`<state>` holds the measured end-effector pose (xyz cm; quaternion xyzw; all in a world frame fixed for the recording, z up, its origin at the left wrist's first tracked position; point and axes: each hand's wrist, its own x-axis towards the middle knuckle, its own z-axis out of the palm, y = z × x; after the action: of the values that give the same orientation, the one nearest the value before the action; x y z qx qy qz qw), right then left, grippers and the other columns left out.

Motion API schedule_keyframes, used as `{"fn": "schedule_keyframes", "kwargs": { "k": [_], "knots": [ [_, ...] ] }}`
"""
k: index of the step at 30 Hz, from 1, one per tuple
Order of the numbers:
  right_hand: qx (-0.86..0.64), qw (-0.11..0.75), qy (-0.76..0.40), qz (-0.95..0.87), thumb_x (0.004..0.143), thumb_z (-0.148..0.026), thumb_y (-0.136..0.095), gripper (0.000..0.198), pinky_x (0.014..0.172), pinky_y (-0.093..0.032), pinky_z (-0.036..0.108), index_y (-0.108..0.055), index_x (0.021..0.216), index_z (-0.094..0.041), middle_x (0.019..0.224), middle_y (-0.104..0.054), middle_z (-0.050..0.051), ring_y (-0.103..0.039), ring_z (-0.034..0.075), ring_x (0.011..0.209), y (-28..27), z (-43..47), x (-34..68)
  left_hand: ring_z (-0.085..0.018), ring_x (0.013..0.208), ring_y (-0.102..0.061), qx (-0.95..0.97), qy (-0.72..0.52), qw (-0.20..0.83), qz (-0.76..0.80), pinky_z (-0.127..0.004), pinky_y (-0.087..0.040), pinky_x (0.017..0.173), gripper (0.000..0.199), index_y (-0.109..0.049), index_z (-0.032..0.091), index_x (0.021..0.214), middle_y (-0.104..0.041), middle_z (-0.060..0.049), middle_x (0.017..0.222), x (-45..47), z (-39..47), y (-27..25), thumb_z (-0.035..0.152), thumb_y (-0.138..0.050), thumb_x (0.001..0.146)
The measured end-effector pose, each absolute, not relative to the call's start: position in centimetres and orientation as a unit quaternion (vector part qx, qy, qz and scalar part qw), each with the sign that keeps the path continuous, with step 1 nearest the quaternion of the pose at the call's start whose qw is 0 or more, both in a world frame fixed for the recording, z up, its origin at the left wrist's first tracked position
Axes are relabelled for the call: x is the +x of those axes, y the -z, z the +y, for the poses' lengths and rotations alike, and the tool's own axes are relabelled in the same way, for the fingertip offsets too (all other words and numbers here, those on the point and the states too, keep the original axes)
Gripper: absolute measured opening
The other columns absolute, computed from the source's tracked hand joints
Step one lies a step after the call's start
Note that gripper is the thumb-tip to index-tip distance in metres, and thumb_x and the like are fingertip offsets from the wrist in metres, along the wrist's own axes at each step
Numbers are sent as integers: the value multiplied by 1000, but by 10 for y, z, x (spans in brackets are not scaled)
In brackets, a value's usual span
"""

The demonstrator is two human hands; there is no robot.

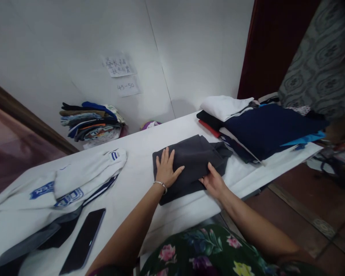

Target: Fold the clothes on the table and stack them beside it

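- A pale wall backs the room, with two handwritten paper sheets fixed one above the other, presumably at a height where they can be read while standing here.
- The surface is spread with white cloth, perhaps to keep garments clean.
- A dark grey garment lies in flat layers near the middle of the surface, directly before the person, where both arms reach it easily; its right end is bunched and looser.
- The left hand rests palm down on the garment's left part, fingers spread wide, likely to keep the layers flat and stop them sliding.
- The right hand is at the near edge, thumb and fingers partly curled, seemingly to guide that edge; whether cloth is pinched between them, I cannot tell.
- To the right, a heap of mixed clothes sits near the garment, within arm's reach.
- To the left, a white garment with blue lettering lies well apart from the hands, a phone near it, seemingly set out of the way.
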<state>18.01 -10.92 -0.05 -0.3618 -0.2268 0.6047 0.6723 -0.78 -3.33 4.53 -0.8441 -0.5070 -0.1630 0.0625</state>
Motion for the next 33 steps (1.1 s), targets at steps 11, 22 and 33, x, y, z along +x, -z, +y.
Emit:
{"fn": "schedule_keyframes", "kwargs": {
  "k": [11, 22, 33],
  "knots": [
    [-410, 675, -567, -234, 67, -24, -72, 54, 73, -59, 40, -59, 120, -25, 103, -72, 3, -68, 25, 93, 4, -123, 211, -28, 143, -18, -905, 60, 38, -420, -56, -6, 115, 70, -33, 23, 146, -30, -9, 153, 11, -40, -33, 62, -39, 88],
    [-649, 475, -138, -578, 80, -52, -59, 60, 95, -44, 44, -52, 131, -21, 125, -61, 11, -57, 27, 113, -41, -102, 264, -26, 145, -12, -877, 180, 47, -443, -53, -4, 116, 69, -32, 16, 145, -21, -12, 156, 6, -50, -34, 53, -45, 88],
    [-689, 366, -368, -506, 73, -44, -68, 74, 59, -52, 34, -45, 139, -19, 89, -68, 7, -63, 18, 61, -60, -4, 263, -32, 144, -14, -744, 205, 3, -636, -55, -19, 113, 75, -27, 7, 146, -18, -21, 155, -14, -55, -15, 54, -39, 89]
  ]
}}
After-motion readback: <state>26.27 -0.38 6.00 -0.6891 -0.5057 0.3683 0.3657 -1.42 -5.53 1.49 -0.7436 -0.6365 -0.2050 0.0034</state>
